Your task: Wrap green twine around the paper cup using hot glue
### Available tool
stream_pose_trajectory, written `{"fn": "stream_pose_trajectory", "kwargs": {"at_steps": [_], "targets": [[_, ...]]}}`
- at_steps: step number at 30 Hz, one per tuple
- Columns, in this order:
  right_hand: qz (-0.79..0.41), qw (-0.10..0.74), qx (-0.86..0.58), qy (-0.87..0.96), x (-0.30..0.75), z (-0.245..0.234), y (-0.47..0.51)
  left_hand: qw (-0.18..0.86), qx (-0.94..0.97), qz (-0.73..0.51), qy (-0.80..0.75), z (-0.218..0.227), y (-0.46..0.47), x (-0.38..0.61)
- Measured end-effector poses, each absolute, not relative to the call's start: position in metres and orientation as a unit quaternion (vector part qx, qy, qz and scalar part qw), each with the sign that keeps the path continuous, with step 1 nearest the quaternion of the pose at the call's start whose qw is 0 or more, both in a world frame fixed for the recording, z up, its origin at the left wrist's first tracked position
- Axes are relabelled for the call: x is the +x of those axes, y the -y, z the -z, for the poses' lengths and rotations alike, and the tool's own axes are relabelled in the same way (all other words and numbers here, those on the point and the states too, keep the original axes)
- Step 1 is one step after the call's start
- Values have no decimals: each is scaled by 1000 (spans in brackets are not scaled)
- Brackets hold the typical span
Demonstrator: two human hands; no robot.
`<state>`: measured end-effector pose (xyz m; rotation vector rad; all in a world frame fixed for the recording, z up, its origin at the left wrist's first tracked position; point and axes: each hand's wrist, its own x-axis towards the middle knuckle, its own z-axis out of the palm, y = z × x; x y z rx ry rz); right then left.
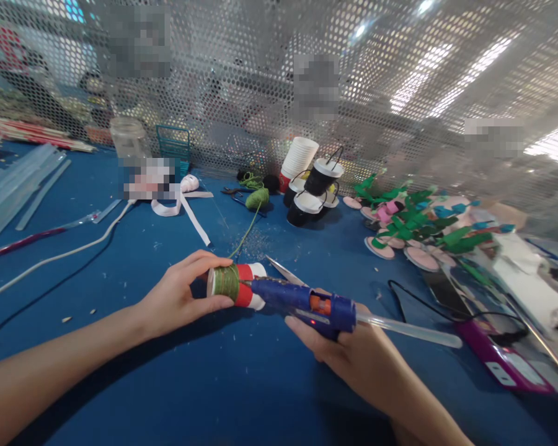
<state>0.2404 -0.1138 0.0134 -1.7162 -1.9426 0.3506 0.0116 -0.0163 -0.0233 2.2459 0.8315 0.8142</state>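
My left hand point(186, 285) is closed around the end of a small red and white paper cup point(245, 296) lying on its side. Green yarn point(226, 282) is wound round the part of the cup near my fingers. A strand runs from it back to a green yarn ball point(257, 198). My right hand point(348, 347) grips a blue hot glue gun point(302, 301), its nozzle at the cup beside the yarn; a clear glue stick point(413, 329) sticks out of its rear. Partly behind the gun lie scissors point(283, 270), blades showing.
Stacked white cups point(299, 158) and small black buckets point(323, 178) stand at the back. Green craft plants on round bases point(421, 257) fill the right, near a purple power strip point(502, 359). White ribbon point(195, 220), a white cord point(74, 251) and glue sticks point(21, 183) lie left. Perforated metal point(242, 105) borders the back.
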Motion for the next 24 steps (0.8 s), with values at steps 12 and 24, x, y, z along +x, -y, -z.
{"fn": "stream_pose_trajectory", "kwargs": {"at_steps": [12, 24], "targets": [[-186, 256, -605, 731, 241, -18, 115, 375, 810, -314, -324, 22, 14, 13], [-136, 265, -608, 736, 244, -12, 112, 301, 848, -322, -293, 24, 16, 12]]}}
